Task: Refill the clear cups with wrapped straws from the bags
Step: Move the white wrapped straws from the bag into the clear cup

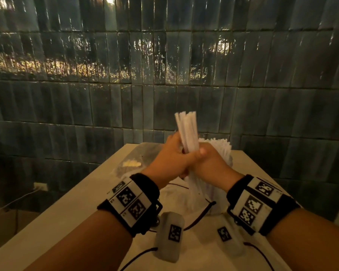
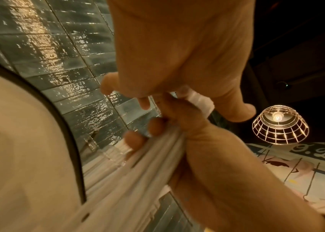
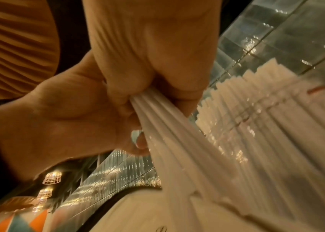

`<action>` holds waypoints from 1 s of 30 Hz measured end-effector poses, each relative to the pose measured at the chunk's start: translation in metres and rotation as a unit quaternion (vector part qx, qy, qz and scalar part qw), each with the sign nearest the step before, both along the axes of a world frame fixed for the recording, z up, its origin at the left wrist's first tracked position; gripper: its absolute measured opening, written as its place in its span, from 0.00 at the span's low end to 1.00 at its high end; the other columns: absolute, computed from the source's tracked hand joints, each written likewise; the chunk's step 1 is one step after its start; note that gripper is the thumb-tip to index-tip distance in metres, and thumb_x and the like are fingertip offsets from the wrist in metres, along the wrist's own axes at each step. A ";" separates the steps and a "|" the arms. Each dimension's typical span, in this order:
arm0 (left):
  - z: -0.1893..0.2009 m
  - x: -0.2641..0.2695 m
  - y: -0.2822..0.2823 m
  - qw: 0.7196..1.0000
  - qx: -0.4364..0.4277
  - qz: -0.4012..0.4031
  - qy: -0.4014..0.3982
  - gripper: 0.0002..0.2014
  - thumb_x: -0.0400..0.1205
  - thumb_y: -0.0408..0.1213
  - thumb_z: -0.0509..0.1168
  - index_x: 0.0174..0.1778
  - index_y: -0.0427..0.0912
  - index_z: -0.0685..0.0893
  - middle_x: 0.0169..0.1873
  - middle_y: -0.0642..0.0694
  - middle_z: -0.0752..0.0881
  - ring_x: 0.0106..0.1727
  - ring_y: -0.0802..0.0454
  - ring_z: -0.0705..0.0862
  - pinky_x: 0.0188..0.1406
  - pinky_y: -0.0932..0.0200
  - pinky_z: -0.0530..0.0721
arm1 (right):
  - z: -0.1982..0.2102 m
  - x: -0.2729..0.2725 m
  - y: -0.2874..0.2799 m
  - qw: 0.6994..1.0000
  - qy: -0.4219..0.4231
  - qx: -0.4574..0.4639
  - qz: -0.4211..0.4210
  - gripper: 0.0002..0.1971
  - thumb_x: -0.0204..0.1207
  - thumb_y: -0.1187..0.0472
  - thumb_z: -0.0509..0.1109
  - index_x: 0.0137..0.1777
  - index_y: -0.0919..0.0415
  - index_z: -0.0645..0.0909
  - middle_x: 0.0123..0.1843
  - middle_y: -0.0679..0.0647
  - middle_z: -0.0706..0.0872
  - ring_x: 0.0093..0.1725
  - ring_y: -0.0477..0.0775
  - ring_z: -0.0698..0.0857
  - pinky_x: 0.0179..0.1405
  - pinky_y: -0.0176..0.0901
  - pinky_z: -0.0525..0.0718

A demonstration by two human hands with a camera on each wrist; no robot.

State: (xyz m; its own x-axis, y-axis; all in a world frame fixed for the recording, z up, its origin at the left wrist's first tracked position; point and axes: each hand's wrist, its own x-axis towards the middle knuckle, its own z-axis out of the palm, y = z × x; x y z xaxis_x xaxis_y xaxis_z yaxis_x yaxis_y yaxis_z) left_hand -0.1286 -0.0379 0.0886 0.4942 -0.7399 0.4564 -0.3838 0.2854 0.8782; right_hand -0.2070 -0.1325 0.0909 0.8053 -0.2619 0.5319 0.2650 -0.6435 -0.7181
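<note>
**Both hands squaring up one bundle of straws**

The left hand [image 1: 170, 159] and the right hand [image 1: 209, 163] are curled together around a single bundle of wrapped straws [image 1: 187, 130], gripping it at mid-length so that white ends stick up above the knuckles and the lower ends hang below the wrists. In the right wrist view the fingers close tightly on the straws, which fan out beneath the palm. The step in hand looks like gathering and evening up a handful taken out for a cup.

Just beyond the right hand stands a cup [image 1: 229, 163] already crowded with upright straws; its clear wall shows only faintly. Beyond the left hand lies a crumpled clear bag [image 1: 133, 163], flat on the table [image 1: 70, 208].

Next, I judge, the bundle must be carried over the cup's mouth and lowered end-first. That calls for keeping the straws parallel and loosening the grip only once the lower ends are inside the rim; with the cup this full, they may need working in.

Counted: two hands, one held bundle, one cup in view, one bag clearly seen. The straws are too many and too blurred to count.
</note>
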 end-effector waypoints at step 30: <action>-0.021 0.009 -0.044 0.868 0.251 0.150 -0.402 0.23 0.76 0.47 0.71 0.67 0.55 0.78 0.64 0.52 0.79 0.64 0.51 0.77 0.61 0.56 0.75 | 0.063 0.008 -0.056 0.969 -0.188 0.081 -0.140 0.04 0.77 0.61 0.70 0.43 0.60 0.79 0.33 0.60 0.84 0.29 0.49 0.87 0.27 0.31 0.82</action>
